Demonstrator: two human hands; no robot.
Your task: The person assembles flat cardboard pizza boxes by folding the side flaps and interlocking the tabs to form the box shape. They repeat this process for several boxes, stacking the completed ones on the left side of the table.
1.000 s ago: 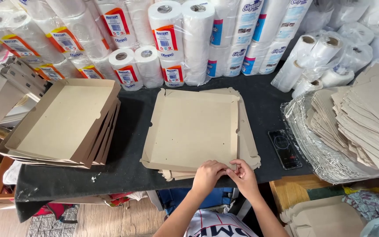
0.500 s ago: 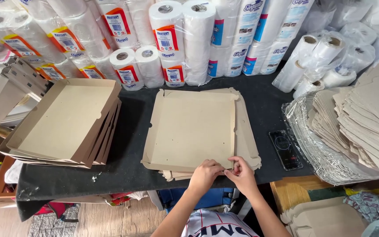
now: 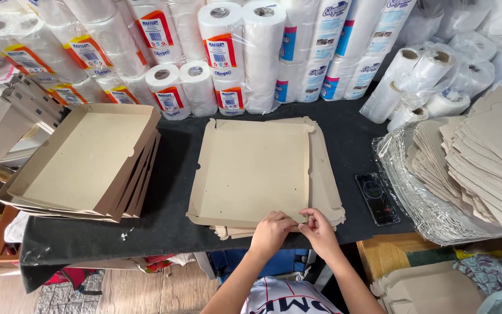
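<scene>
Fingers (image 3: 289, 221) of both hands are curled and pinched on the near edge of a flat cardboard box blank (image 3: 254, 168), seen from the head camera looking down. Left hand (image 3: 271, 232) and right hand (image 3: 319, 231) sit almost touching, thumbs and fingertips closed on the cardboard flap at the stack's front edge. That blank tops a small pile lying in the middle of a black-covered table (image 3: 169, 192). Folded box trays (image 3: 85, 163) are stacked to the left (nested, slightly fanned). A dark phone (image 3: 377, 199) lies just right of the pile, beside more flat blanks on plastic wrap (image 3: 413, 186). Paper rolls (image 3: 228, 52) line the back.
</scene>
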